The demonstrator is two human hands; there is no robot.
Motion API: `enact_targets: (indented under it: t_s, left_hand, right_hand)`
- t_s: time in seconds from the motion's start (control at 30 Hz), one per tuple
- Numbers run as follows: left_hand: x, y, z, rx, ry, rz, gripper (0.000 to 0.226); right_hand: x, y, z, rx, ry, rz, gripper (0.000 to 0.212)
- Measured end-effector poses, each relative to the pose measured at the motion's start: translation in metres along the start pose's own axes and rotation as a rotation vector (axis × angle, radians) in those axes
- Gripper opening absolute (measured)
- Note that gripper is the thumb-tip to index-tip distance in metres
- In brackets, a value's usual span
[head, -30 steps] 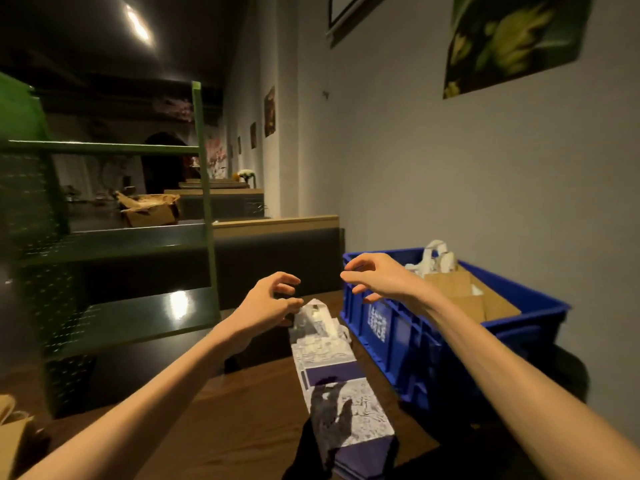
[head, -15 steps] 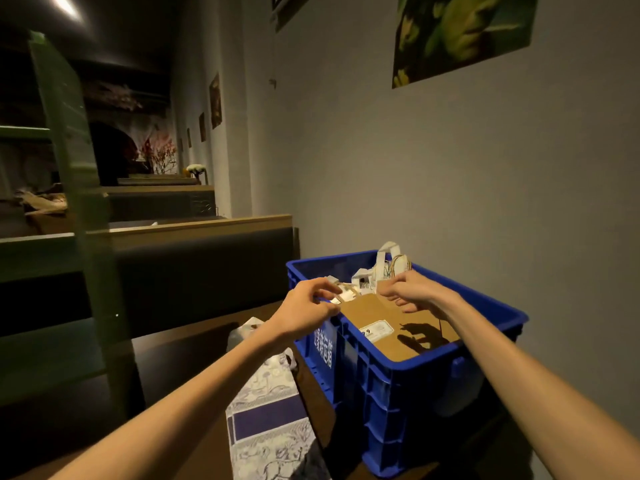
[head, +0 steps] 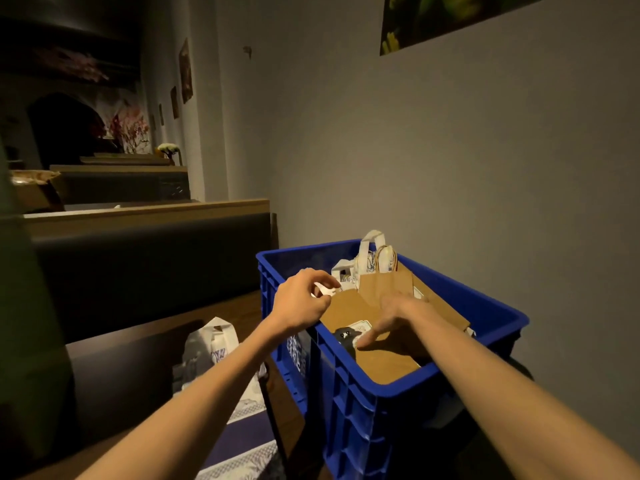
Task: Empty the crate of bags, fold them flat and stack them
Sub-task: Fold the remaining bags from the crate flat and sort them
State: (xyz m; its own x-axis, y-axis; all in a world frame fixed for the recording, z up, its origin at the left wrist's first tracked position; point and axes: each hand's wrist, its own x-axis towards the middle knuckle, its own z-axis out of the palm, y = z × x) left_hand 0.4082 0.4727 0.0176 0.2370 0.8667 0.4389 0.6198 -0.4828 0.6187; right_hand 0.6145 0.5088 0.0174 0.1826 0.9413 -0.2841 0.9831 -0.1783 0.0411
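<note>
A blue plastic crate stands on the dark wooden table against the wall, holding brown paper bags and white patterned bags with loop handles. My left hand hovers over the crate's left rim and pinches a white paper handle of the top brown bag. My right hand lies on that flat brown bag, fingers spread, thumb near a white label. Left of the crate, a folded white and purple patterned bag lies on the table, partly behind my left forearm.
A grey wall runs close behind the crate. A dark padded bench back with a wooden top crosses beyond the table. A black strap hangs beside the crate's left wall. A green shelf post blurs the far left edge.
Both hands left the patterned bag and moved right into the crate. My left hand took hold of a white handle and my right hand dropped flat onto the brown bag. The view turned right.
</note>
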Motion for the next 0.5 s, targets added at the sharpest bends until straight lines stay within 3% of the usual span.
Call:
enact_targets:
  t_s: [0.07, 0.13, 0.23, 0.4, 0.5]
  left_hand:
    - [0.000, -0.002, 0.001, -0.006, -0.008, 0.012, 0.023]
    - [-0.001, -0.004, 0.001, -0.012, -0.013, 0.019, 0.023]
    - [-0.002, -0.004, 0.001, -0.008, -0.021, 0.029, 0.024]
    - [-0.002, -0.002, 0.002, 0.008, -0.017, 0.041, 0.026]
    - [-0.002, -0.002, 0.001, 0.005, -0.032, 0.047, 0.025]
  right_hand:
    - [0.002, -0.001, 0.001, -0.057, -0.036, 0.030, 0.125]
    - [0.006, -0.002, 0.001, -0.108, 0.046, 0.045, 0.121]
    - [0.009, -0.001, 0.000, -0.037, 0.200, -0.005, 0.093]
    - [-0.001, 0.000, -0.002, 0.056, 0.149, -0.099, 0.047]
    - [-0.004, 0.000, -0.006, 0.145, 0.140, -0.149, 0.052]
